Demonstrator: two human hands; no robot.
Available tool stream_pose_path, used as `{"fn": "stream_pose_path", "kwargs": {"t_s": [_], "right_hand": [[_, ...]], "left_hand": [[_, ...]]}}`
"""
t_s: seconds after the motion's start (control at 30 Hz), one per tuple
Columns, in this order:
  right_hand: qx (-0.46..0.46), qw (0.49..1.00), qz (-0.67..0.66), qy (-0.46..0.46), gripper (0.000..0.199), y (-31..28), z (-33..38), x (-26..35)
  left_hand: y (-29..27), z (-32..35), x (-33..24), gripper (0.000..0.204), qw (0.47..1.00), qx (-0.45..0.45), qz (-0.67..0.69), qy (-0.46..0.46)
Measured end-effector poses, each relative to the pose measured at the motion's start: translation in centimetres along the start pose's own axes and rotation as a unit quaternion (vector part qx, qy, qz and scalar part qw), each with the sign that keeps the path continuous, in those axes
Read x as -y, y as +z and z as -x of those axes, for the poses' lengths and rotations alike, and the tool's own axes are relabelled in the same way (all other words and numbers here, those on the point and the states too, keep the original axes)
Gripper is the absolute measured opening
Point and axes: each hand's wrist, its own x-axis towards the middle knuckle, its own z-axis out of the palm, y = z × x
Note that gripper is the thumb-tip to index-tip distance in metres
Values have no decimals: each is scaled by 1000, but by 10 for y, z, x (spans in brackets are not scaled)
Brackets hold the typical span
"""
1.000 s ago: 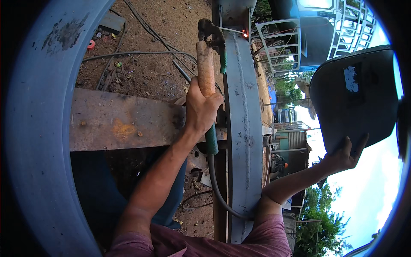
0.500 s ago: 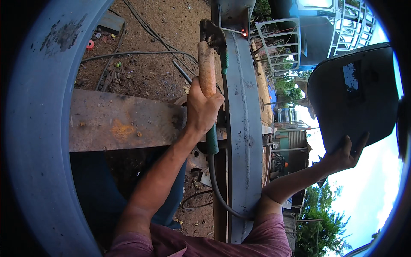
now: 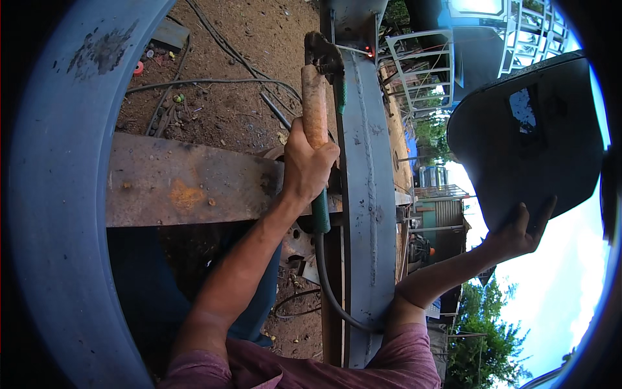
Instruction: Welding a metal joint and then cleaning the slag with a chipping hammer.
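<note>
Welding holder (image 3: 315,100) sits a touch lower in my view than half a second ago, while the welding mask (image 3: 525,139) changes most: its upper part now tips farther left and higher, though the right hand (image 3: 520,235) beneath it has barely shifted. I see the rod (image 3: 355,50) meeting the same red glow (image 3: 369,51) near the top of the grey beam (image 3: 368,194).

My left arm reaches up from the lower edge, the left hand (image 3: 308,163) clenched round the holder, thumb side toward the top. My right arm bends at the elbow and reaches out to the right, that hand grasping the mask by its lower edge, two fingers showing on the dark face.

From here I read the holder as standing just left of the beam, long axis up the frame, dark head uppermost, rod pointing right and slightly down, cable (image 3: 329,285) trailing from the bottom end.
</note>
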Motion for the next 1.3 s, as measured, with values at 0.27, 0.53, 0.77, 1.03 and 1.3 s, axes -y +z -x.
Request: {"fn": "stream_pose_path", "kwargs": {"t_s": [0.27, 0.53, 0.77, 1.03, 1.3], "right_hand": [[-3, 1000, 2, -15, 58, -3, -3, -4], [1, 1000, 13, -21, 56, -3, -2, -5], [-1, 1000, 11, -9, 57, -2, 1, 0], [2, 1000, 18, -14, 57, -4, -1, -1], [-2, 1000, 21, -6, 55, -3, 1, 2]], "left_hand": [[-1, -5, 13, 26, 999, -5, -17, 39], [0, -1, 4, 27, 1000, 4, -2, 15], [0, -2, 7, 27, 1000, 6, -2, 18], [1, -2, 9, 26, 1000, -4, -7, 23], [1, -1, 6, 26, 1000, 0, -12, 9]]}}
